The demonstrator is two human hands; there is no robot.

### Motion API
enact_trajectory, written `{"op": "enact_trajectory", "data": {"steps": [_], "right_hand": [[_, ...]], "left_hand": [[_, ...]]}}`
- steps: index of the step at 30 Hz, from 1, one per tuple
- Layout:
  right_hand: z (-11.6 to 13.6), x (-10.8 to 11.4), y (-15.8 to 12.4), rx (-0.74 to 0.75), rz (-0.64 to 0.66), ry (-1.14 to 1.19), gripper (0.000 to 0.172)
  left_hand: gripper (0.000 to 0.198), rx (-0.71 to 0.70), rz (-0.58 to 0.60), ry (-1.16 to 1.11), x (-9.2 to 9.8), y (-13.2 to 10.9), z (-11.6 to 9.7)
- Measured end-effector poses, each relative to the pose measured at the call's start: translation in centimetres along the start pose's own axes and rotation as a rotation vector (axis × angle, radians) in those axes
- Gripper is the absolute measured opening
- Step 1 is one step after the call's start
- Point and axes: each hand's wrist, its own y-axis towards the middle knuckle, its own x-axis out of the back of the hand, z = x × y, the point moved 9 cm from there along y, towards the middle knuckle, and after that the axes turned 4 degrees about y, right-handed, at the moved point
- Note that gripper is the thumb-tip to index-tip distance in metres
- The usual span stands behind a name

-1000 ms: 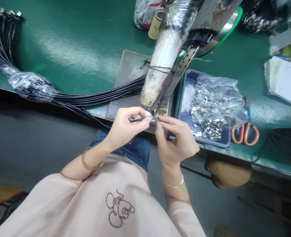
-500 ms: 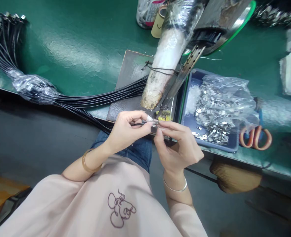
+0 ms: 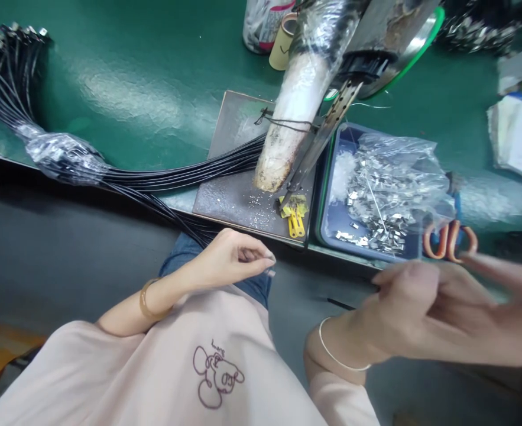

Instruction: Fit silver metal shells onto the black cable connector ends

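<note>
Two bare hands off the front edge of the green bench (image 3: 132, 89), above the lap. Left hand (image 3: 236, 260) just below that edge, fingers curled, thumb meeting fingertips; cannot tell whether anything is pinched there. Right hand (image 3: 420, 313) well out to the right, blurred, fingers stretched out; cannot tell whether grasping anything.

Bundle of black cables (image 3: 176, 174) nearest the left hand: from the far left corner through clear plastic wrap (image 3: 61, 157) to the grey metal plate (image 3: 238, 195) at the front edge, some strands dropping over the edge just beside the left hand. Yellow clip (image 3: 296, 214) at the plate's right front corner. Blue tray (image 3: 331, 222) just right of the plate, holding a clear bag of small metal terminals (image 3: 389, 189). Orange-handled scissors (image 3: 449, 239) beside the tray, just beyond the right hand.
</note>
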Motion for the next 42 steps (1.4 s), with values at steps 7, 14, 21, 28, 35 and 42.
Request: {"op": "enact_trajectory", "data": {"steps": [7,14,21,28,35,42], "right_hand": [[-1.9,-5.6,4.5,0.177,0.576,-0.19,0.031],[-4.8,-7.4,5.2,0.132,0.722,-0.222,0.029],[-3.9,-6.9,4.8,0.227,0.604,-0.263,0.028],[-0.8,-5.4,5.2,0.334,0.45,-0.135,0.02],[2.0,-3.3,2.8,0.073,0.128,0.145,0.013],[7.2,-5.3,-1.1,0.413,0.132,0.078,0.025]], "left_hand": [[0.014,-0.384,-0.601,0.489,7.7,-0.8,-4.3],[0.024,-0.346,-0.635,1.215,9.6,3.0,-4.5],[0.028,-0.601,-0.633,1.242,7.3,0.0,-4.3],[0.02,-0.62,-0.579,0.996,7.1,-1.5,-5.3],[0.011,-0.485,0.348,0.537,0.7,-1.4,-7.1],[0.01,-0.143,0.527,0.091,-1.6,-0.4,-4.9]]}}
